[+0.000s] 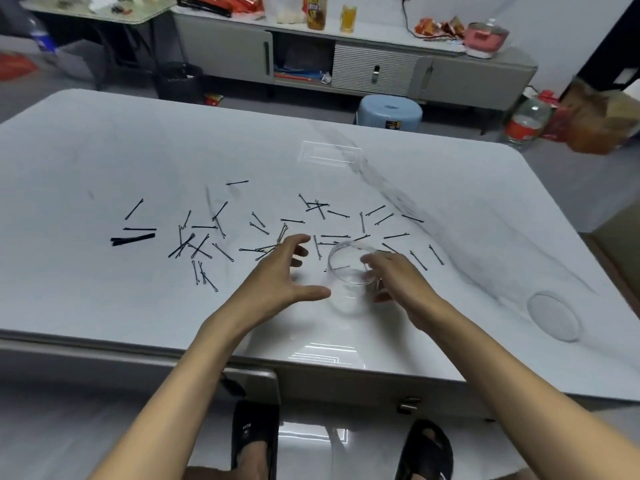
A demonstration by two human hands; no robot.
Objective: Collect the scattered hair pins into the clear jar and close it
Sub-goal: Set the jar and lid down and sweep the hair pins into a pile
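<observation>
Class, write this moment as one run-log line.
right hand grips clear round jar | left hand open beside it | thin black hair pins scattered on white table | clear round lid off

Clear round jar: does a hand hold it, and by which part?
The right hand grips the clear round jar at its side, near the rim; the left hand holds nothing.

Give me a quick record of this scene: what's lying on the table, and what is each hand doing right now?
surface: white table
hair pins: dozens, dark, scattered across the table's middle
black hair clip: wider, at the far left of the scatter
clear jar: lidless, near the front edge
lid: clear round disc lying flat, right of the jar, apart from it
right hand: grips the jar's right side
left hand: fingers spread, just left of the jar, holding nothing
progress: pins not yet collected
</observation>
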